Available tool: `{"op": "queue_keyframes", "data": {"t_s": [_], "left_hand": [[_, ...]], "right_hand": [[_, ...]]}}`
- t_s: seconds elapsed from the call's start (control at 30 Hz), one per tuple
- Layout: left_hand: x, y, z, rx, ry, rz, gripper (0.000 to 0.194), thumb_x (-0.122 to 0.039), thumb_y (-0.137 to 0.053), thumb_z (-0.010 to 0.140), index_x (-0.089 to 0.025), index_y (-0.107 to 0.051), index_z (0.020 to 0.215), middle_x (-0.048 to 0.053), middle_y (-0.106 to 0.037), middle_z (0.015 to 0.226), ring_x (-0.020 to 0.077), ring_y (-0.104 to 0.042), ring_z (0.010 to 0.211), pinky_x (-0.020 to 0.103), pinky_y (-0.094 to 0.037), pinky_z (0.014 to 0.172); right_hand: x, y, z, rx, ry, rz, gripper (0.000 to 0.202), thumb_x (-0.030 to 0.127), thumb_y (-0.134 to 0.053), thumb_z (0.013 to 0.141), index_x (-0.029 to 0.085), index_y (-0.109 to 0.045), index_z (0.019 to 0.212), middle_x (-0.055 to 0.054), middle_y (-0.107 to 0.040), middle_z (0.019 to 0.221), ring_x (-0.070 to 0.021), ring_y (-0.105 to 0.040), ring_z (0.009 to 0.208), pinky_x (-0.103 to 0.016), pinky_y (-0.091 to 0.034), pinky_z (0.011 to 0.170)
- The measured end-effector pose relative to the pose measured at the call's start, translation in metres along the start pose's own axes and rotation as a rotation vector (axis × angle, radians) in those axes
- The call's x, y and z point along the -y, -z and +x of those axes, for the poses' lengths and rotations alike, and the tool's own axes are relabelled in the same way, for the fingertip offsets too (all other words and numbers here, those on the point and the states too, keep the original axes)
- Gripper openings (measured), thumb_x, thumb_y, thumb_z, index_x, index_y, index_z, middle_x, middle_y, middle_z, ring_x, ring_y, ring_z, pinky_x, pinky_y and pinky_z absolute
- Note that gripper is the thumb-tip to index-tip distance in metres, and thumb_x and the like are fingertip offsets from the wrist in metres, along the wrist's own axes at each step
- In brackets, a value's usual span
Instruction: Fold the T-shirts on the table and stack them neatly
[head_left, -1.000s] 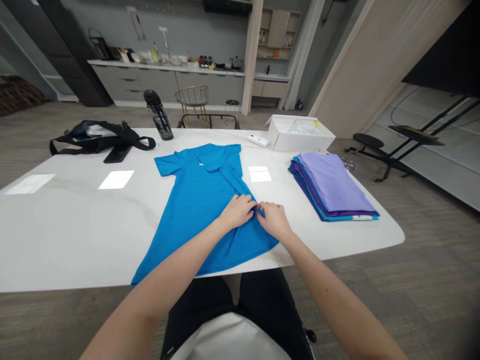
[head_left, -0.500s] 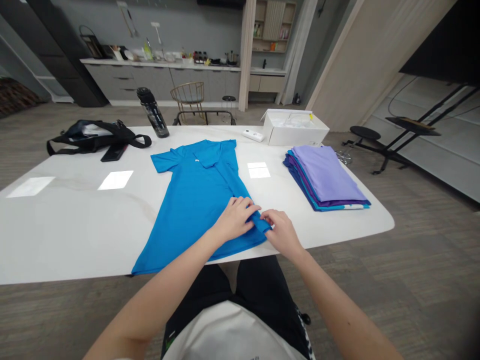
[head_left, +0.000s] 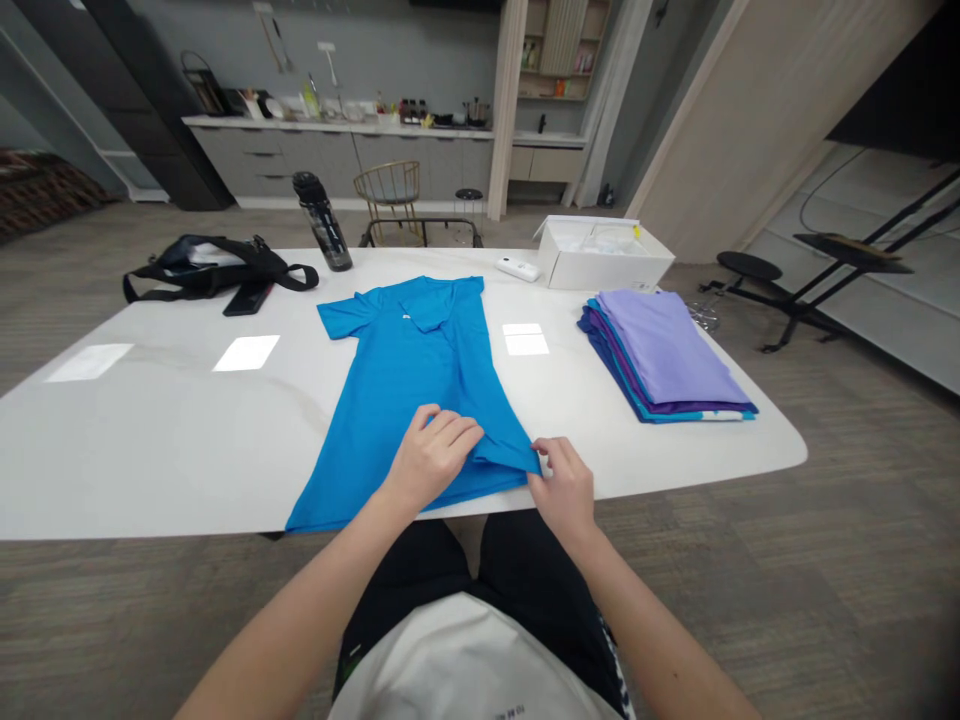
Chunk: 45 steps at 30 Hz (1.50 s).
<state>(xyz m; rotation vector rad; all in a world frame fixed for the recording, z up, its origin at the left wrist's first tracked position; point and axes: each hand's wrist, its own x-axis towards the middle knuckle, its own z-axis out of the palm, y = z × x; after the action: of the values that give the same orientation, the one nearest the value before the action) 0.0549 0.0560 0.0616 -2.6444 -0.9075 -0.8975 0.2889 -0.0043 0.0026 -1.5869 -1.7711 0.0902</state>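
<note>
A blue short-sleeved T-shirt lies spread on the white table, its collar end away from me and its hem along the near edge. One sleeve sticks out to the left; the other is folded in over the chest. My left hand is closed on the cloth near the lower middle, its fingers curled and partly hiding what they grip. At the lower right corner, my right hand pinches the hem between thumb and fingers. Between the two hands the fabric is raised in a loose fold.
On the right of the table sits a stack of folded clothes, lilac on top. Behind it are a white box and a small white device. A black bag, a phone and a dark bottle stand at the back left.
My left hand has moved left, away from my right hand. The narrow fold along the shirt's right side has opened out flatter. My right hand stays at the corner.
</note>
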Motion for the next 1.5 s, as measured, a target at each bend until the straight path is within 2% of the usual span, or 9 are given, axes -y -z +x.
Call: {"op": "queue_keyframes", "data": {"t_s": [0.13,0.27,0.37,0.6,0.8,1.0,1.13,1.33,1.5], "left_hand": [[0.004,0.026,-0.022,0.08,-0.065,0.099,0.018,-0.01,-0.055,0.096,-0.019,-0.067,0.106,0.006,-0.074,0.113,0.0223,-0.063,0.1,0.043,-0.041,0.091],[-0.012,0.009,-0.059,0.261,0.023,0.026,0.013,-0.012,-0.057,0.095,-0.02,-0.065,0.1,0.005,-0.073,0.109,0.0217,-0.063,0.099,0.043,-0.04,0.092],[-0.021,-0.003,-0.074,0.273,0.111,-0.021,0.014,-0.01,-0.056,0.094,-0.02,-0.064,0.1,0.005,-0.072,0.109,0.021,-0.063,0.097,0.042,-0.039,0.093],[-0.009,0.018,-0.064,0.173,0.177,0.034,0.024,-0.008,-0.049,0.097,-0.02,-0.065,0.112,0.008,-0.071,0.117,0.023,-0.062,0.105,0.043,-0.039,0.095],[-0.011,0.004,-0.086,0.436,0.226,0.028,0.022,-0.011,-0.052,0.097,-0.022,-0.066,0.111,0.008,-0.067,0.116,0.0247,-0.059,0.105,0.043,-0.04,0.094],[-0.023,0.009,-0.095,0.46,0.269,-0.047,0.021,-0.017,-0.05,0.1,-0.022,-0.065,0.113,0.008,-0.065,0.115,0.0244,-0.058,0.104,0.041,-0.04,0.091],[-0.017,0.017,-0.087,0.468,0.311,-0.196,0.019,-0.037,-0.053,0.102,-0.024,-0.067,0.107,0.005,-0.068,0.103,0.0225,-0.061,0.097,0.04,-0.042,0.088],[0.016,-0.005,-0.064,0.396,0.42,-0.203,0.027,-0.033,-0.041,0.107,-0.023,-0.066,0.112,0.005,-0.071,0.106,0.0208,-0.065,0.101,0.037,-0.046,0.091],[0.02,-0.019,-0.061,0.471,0.357,-0.137,0.023,-0.033,-0.048,0.104,-0.024,-0.067,0.115,0.005,-0.069,0.105,0.0213,-0.065,0.096,0.038,-0.048,0.088]], "right_hand": [[-0.003,0.013,-0.003,0.031,0.213,-0.004,0.032,0.005,-0.053,0.085,0.022,-0.064,0.109,-0.007,-0.065,0.099,-0.0234,-0.063,0.091,-0.036,-0.05,0.08],[-0.011,0.012,-0.014,0.21,0.3,-0.067,0.024,0.008,-0.057,0.088,0.021,-0.066,0.106,-0.008,-0.065,0.1,-0.0245,-0.061,0.093,-0.039,-0.049,0.084],[-0.015,0.01,-0.023,0.272,0.315,-0.077,0.023,0.009,-0.057,0.09,0.021,-0.067,0.107,-0.008,-0.066,0.101,-0.0239,-0.061,0.093,-0.039,-0.048,0.083],[0.005,0.013,-0.018,0.141,0.374,-0.042,0.021,0.011,-0.055,0.095,0.018,-0.067,0.111,-0.009,-0.067,0.099,-0.0228,-0.06,0.091,-0.038,-0.045,0.081],[0.003,0.011,-0.018,0.356,0.372,-0.124,0.023,0.011,-0.054,0.095,0.019,-0.07,0.109,-0.008,-0.066,0.099,-0.0229,-0.06,0.092,-0.04,-0.042,0.082],[-0.001,0.019,-0.019,0.455,0.332,-0.098,0.016,0.02,-0.057,0.097,0.021,-0.072,0.102,-0.007,-0.065,0.091,-0.0223,-0.06,0.088,-0.039,-0.041,0.082],[0.002,0.019,-0.007,0.477,0.302,-0.047,0.018,0.031,-0.055,0.102,0.022,-0.071,0.097,-0.005,-0.069,0.09,-0.0204,-0.062,0.083,-0.037,-0.041,0.08],[0.013,-0.009,0.038,0.541,0.271,-0.043,0.021,0.034,-0.05,0.105,0.024,-0.068,0.105,-0.004,-0.072,0.097,-0.0188,-0.065,0.085,-0.033,-0.044,0.082],[0.012,-0.026,0.06,0.644,0.224,-0.136,0.013,0.028,-0.054,0.101,0.023,-0.065,0.096,-0.001,-0.07,0.089,-0.0173,-0.066,0.078,-0.028,-0.043,0.072]]}}
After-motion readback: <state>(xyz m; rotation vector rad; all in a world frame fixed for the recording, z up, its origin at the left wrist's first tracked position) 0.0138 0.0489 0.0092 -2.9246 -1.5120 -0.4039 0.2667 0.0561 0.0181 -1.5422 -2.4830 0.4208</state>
